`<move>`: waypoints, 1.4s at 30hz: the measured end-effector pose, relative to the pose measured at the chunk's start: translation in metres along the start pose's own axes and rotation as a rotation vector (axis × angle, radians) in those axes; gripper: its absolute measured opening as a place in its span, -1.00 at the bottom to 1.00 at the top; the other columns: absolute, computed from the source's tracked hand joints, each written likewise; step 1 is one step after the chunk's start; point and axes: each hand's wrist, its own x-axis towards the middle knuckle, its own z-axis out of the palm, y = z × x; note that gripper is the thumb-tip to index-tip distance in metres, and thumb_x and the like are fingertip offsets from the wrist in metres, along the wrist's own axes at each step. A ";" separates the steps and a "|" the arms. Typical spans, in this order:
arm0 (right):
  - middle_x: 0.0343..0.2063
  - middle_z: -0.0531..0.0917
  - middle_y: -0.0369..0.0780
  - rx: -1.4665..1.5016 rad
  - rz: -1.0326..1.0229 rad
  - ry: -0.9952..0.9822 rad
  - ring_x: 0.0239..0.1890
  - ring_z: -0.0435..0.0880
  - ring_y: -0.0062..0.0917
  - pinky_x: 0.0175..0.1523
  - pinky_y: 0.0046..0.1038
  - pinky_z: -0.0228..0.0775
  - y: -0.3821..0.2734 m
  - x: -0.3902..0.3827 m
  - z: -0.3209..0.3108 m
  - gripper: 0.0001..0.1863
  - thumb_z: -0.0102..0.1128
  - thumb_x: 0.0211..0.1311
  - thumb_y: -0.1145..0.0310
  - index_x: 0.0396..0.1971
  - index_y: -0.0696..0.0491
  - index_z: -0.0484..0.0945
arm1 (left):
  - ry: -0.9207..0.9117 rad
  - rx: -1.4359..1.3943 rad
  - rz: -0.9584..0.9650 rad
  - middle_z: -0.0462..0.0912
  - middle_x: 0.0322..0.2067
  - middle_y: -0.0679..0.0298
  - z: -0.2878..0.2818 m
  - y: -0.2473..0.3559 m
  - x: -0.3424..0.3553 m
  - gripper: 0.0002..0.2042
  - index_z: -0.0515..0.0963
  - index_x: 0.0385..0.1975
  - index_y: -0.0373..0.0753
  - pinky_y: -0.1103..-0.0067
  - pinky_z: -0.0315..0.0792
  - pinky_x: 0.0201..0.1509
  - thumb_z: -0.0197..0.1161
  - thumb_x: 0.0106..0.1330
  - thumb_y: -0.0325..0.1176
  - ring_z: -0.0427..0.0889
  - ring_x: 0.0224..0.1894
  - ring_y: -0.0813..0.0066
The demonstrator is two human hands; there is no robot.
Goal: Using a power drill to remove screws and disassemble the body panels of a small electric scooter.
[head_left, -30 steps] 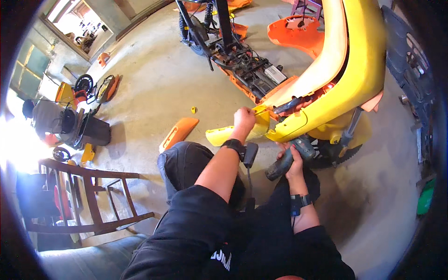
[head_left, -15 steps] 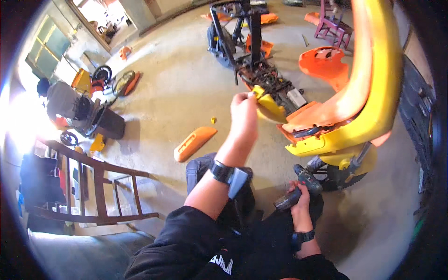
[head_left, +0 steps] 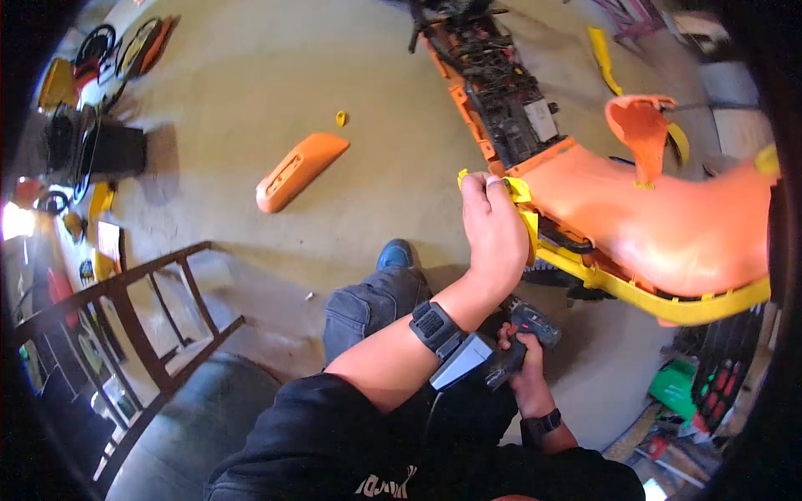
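a vehicle repair workshop, going by what lies about. a stripped scooter frame (head_left: 501,92) stands on a bare concrete floor (head_left: 251,108) with its wiring and parts exposed. just right of the frame sits a loose orange and yellow body panel (head_left: 668,225); well to its left lies a detached orange cover (head_left: 301,171). farther left of the frame more loose parts (head_left: 92,75) are heaped. near the frame a hand grips a power drill (head_left: 522,338).

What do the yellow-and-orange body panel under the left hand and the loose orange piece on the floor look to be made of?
Body panel: probably moulded plastic, smooth with a soft sheen, thin curved edges where the left hand holds it. Loose orange piece: likely the same plastic, with rounded, moulded contours. Floor: apparently bare concrete, matt and mottled.
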 end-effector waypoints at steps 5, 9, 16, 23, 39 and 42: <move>-0.31 0.58 -0.19 -0.150 0.103 0.016 -0.43 0.53 -0.49 -0.22 -0.38 0.45 -0.023 -0.040 0.042 -0.71 0.08 0.08 0.39 -0.16 0.12 0.47 | 0.002 -0.004 0.041 0.50 -0.42 -0.02 -0.017 -0.006 0.003 -0.82 0.35 -0.23 -0.31 0.29 0.39 -0.21 -0.10 0.43 -0.31 0.52 -0.34 0.07; -0.32 0.53 -0.24 -0.191 0.158 0.032 -0.40 0.48 -0.57 -0.23 -0.48 0.38 -0.035 -0.100 0.099 -0.69 0.04 0.16 0.32 -0.12 0.14 0.42 | -0.092 0.014 0.021 0.50 -0.43 -0.03 -0.055 0.011 -0.010 -0.81 0.34 -0.23 -0.32 0.29 0.40 -0.23 -0.08 0.44 -0.31 0.52 -0.35 0.02; -0.34 0.61 -0.27 -0.242 0.197 0.086 -0.25 0.59 -0.49 -0.08 -0.41 0.45 -0.037 -0.218 0.129 -0.57 0.01 0.34 -0.06 -0.17 0.04 0.52 | -0.323 0.120 0.174 0.50 -0.37 0.07 -0.130 0.095 -0.195 -0.86 0.35 -0.20 -0.32 0.41 0.43 -0.24 -0.06 0.45 -0.38 0.54 -0.35 0.17; -0.20 0.65 -0.27 -0.402 0.269 -0.240 -0.15 0.64 -0.50 0.01 -0.42 0.52 -0.049 -0.358 0.140 -0.70 0.21 0.29 0.26 -0.04 0.05 0.48 | -0.349 -0.347 -0.024 0.51 -0.35 0.25 -0.170 0.213 -0.344 -0.86 0.35 -0.16 -0.28 0.56 0.43 -0.20 -0.14 0.49 -0.38 0.50 -0.32 0.55; -0.10 0.64 -0.15 0.273 0.022 -0.406 -0.16 0.66 -0.31 -0.05 -0.24 0.55 -0.031 -0.528 0.044 -0.55 0.03 0.35 0.10 0.07 0.12 0.42 | -0.887 -0.255 0.058 0.38 -0.30 0.35 -0.117 0.306 -0.484 -0.83 0.32 -0.08 -0.16 0.69 0.36 -0.26 -0.21 0.55 -0.30 0.33 -0.35 0.71; 0.02 0.56 -0.15 0.283 -0.189 -0.434 0.02 0.57 -0.31 0.14 -0.22 0.42 -0.019 -0.530 0.034 -0.52 -0.03 0.36 0.07 0.14 0.07 0.39 | -1.169 -0.149 0.322 0.47 -0.19 0.31 -0.111 0.303 -0.476 -0.81 0.40 -0.06 -0.21 0.58 0.42 -0.09 -0.13 0.53 -0.32 0.47 -0.17 0.54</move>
